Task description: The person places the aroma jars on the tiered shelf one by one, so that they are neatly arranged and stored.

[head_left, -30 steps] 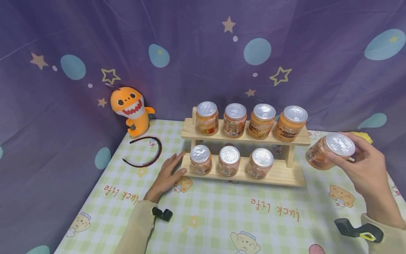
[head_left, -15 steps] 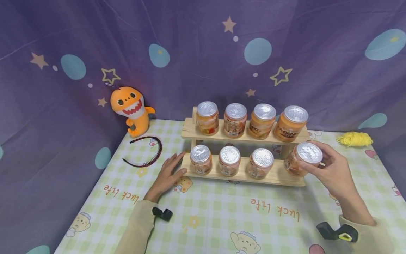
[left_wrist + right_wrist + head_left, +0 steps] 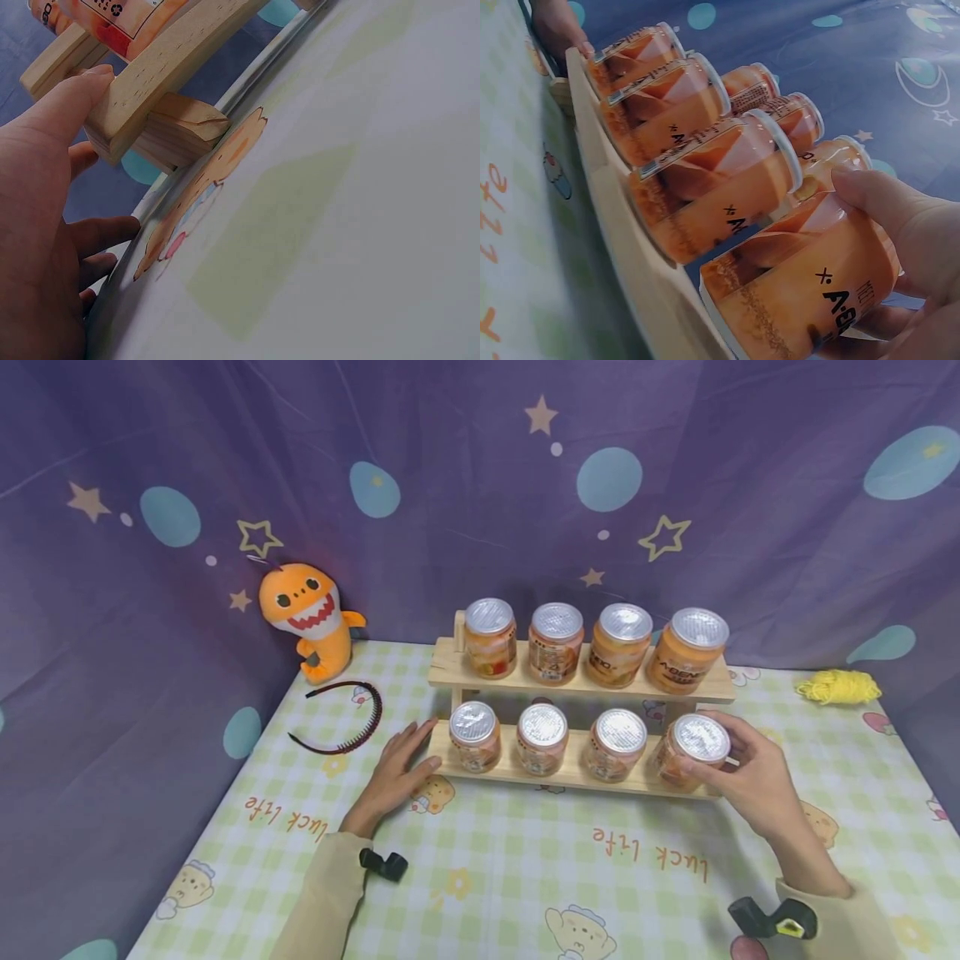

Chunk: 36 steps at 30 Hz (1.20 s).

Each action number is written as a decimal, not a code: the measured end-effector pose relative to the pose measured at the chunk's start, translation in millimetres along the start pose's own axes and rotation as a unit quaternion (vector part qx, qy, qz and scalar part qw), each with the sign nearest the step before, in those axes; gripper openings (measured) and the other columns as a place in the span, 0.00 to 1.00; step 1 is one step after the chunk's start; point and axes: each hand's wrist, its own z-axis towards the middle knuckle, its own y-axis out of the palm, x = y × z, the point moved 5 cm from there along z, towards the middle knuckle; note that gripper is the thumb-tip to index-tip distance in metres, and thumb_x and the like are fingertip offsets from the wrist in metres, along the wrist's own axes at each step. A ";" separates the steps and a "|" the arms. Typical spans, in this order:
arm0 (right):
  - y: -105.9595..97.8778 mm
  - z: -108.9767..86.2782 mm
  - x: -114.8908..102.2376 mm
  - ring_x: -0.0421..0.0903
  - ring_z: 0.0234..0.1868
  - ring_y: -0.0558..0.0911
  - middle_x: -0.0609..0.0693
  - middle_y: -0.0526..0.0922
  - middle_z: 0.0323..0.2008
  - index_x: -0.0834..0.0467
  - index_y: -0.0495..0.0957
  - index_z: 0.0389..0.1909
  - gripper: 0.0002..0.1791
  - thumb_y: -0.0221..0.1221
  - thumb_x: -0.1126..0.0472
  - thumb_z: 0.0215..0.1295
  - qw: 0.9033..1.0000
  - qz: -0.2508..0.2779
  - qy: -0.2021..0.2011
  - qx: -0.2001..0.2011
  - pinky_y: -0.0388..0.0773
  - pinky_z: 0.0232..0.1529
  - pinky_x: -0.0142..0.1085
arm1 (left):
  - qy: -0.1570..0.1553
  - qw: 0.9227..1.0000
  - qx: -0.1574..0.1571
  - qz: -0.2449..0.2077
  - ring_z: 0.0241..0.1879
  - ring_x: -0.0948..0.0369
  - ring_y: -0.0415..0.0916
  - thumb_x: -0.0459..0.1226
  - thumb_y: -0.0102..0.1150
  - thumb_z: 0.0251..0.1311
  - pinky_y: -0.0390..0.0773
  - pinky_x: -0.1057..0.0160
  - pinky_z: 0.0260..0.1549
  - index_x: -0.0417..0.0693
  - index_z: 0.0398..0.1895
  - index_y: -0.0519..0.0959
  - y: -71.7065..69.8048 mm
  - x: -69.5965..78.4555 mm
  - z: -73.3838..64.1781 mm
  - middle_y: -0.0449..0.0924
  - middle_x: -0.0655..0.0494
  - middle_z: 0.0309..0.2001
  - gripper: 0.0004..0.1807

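Observation:
My right hand grips an orange-labelled jar with a silver lid at the right end of the lower tier of a wooden two-tier shelf. Thumb and fingers wrap its sides; whether its base bears fully on the plank is hard to tell. In the lower row stand three similar jars, the nearest being a jar just to the left. Several more line the upper tier, including a jar at its right end. My left hand rests against the shelf's left end, thumb on the lower plank, fingers extended.
An orange shark plush stands at the back left, with a dark toothed headband in front of it. A yellow yarn bundle lies at the back right. The checked tablecloth meets a purple curtain behind.
My right hand has carried the jar leftward and down, from beside the shelf to the right end of its lower tier. The left hand has stayed in place.

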 end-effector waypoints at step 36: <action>2.6 -9.4 18.8 0.16 0.53 0.71 0.19 0.69 0.53 0.64 0.63 0.71 0.41 0.71 0.66 0.58 0.999 -0.011 0.024 -0.039 0.75 0.47 0.14 | -0.003 1.000 -0.004 -0.001 0.80 0.40 0.45 0.49 0.56 0.69 0.37 0.38 0.79 0.59 0.79 0.58 1.8 -1.2 1.8 0.57 0.50 0.79 0.36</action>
